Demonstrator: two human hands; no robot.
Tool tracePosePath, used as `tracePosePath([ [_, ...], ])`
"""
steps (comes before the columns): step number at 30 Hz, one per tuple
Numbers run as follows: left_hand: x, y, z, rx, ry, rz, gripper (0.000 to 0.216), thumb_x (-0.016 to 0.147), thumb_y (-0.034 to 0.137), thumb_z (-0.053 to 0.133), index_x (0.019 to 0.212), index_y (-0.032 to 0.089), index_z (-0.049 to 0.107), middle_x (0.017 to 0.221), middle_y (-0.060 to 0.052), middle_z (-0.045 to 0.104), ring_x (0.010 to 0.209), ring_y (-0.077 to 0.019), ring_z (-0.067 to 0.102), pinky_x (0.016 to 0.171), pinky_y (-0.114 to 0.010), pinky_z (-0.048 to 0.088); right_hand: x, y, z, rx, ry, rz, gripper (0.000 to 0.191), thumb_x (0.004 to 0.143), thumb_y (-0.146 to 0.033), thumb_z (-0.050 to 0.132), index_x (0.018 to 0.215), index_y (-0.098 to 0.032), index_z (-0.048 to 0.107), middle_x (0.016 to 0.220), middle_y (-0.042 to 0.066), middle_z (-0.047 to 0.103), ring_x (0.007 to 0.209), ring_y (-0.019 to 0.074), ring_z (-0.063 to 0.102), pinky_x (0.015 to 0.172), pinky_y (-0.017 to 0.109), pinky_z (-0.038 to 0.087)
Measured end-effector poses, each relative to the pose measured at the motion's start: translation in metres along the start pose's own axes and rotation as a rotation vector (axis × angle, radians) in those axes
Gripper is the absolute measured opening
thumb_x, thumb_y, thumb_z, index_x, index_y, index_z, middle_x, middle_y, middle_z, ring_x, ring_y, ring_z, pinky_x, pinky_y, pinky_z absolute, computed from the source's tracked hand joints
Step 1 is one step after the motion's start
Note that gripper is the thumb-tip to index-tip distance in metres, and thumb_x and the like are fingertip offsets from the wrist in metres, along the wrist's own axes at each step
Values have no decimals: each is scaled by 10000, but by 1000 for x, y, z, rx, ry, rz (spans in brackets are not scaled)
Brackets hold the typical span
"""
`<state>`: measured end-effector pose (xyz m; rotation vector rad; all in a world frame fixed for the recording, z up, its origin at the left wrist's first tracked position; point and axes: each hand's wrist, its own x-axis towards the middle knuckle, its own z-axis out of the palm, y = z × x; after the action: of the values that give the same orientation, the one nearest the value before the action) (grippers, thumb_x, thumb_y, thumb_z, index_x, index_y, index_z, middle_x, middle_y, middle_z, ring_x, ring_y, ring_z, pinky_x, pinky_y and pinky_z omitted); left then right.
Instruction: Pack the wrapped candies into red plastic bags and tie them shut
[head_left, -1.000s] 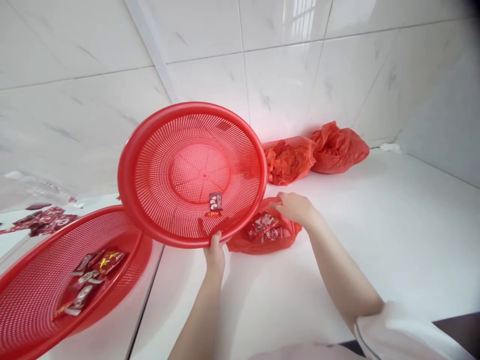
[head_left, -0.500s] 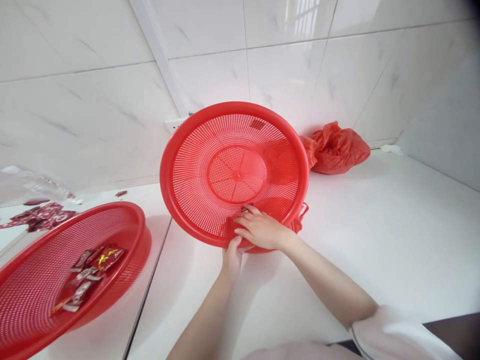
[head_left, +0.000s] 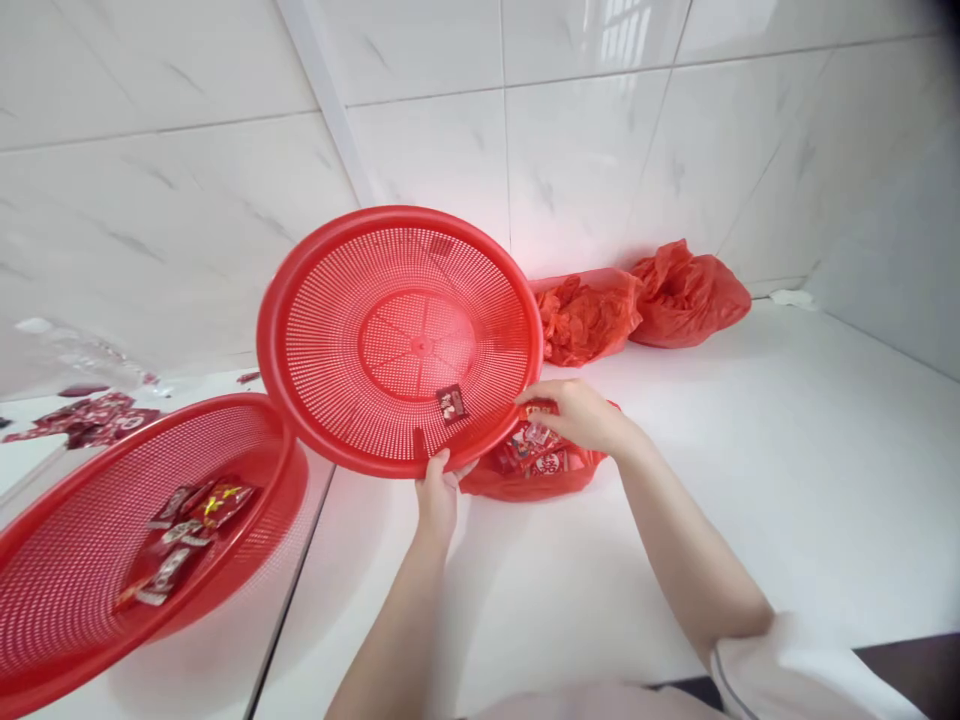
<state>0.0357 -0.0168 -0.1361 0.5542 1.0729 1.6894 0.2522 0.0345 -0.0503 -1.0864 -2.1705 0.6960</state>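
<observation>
My left hand (head_left: 437, 495) grips the lower rim of a round red mesh basket (head_left: 352, 300), holding it tilted up off the white counter (head_left: 750, 480). One dark red wrapped candy (head_left: 451, 402) lies inside the basket near its lower edge. My right hand (head_left: 577, 412) is just right of the basket, fingers pinched on a small red candy packet (head_left: 536, 409) above an open red plastic bag (head_left: 536, 465) full of wrapped candies.
A second red mesh basket (head_left: 90, 600) with several candy packets sits at the lower left. Two crumpled red bags (head_left: 589, 320) (head_left: 690, 295) lie against the tiled wall. Loose packets (head_left: 82, 420) and clear plastic lie at the far left.
The tilted basket has swung back to the left, uncovering the candy bag. My right hand has left the basket's inside and now pinches a packet over the bag.
</observation>
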Motion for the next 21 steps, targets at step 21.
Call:
tracePosePath([
  [21, -25, -27, 9, 36, -142, -177, 575, 787, 290, 655, 1344, 272, 515, 1329, -62, 601, 1196, -284, 583, 939, -438, 546, 6, -8, 58, -289, -357, 68, 499, 988, -386, 357, 1392, -136, 505, 1501, 135, 413, 1421, 337, 303, 1127, 542, 286],
])
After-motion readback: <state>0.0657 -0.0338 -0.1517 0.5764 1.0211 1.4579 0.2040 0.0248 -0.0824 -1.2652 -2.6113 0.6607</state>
